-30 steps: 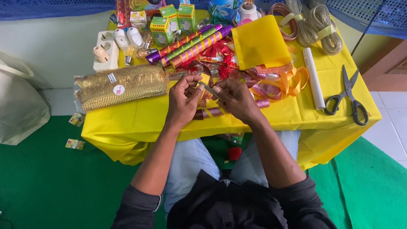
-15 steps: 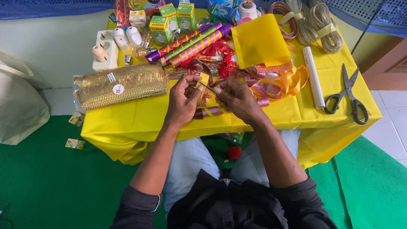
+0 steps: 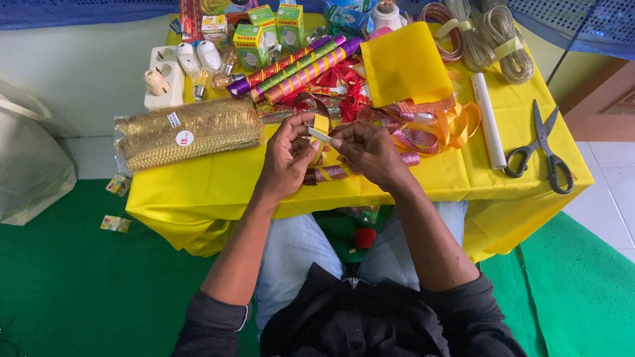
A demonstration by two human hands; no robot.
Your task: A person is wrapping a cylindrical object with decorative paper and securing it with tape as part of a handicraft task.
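My left hand [image 3: 286,155] and my right hand [image 3: 368,152] meet over the near middle of a small table with a yellow cloth [image 3: 217,185]. Between their fingertips they pinch a narrow strip of shiny ribbon [image 3: 319,135], stretched flat from one hand to the other. A dark red loop of the same ribbon [image 3: 318,106] arches just beyond my left thumb. More ribbon pieces [image 3: 327,175] lie on the cloth under my hands. A heap of red, pink and orange ribbon [image 3: 414,126] sits just behind my right hand.
Black-handled scissors [image 3: 542,148] and a white roll [image 3: 489,121] lie at the right. A gold mesh pack [image 3: 187,133] lies left. Striped tubes [image 3: 300,68], small boxes [image 3: 265,32], bulbs [image 3: 197,61], a yellow sheet [image 3: 406,65] and cord coils [image 3: 491,37] fill the back. A white bag [image 3: 5,159] rests on the green floor.
My hands have lifted the ribbon strip slightly and drawn it level between the fingertips. Everything else on the table stays where it was.
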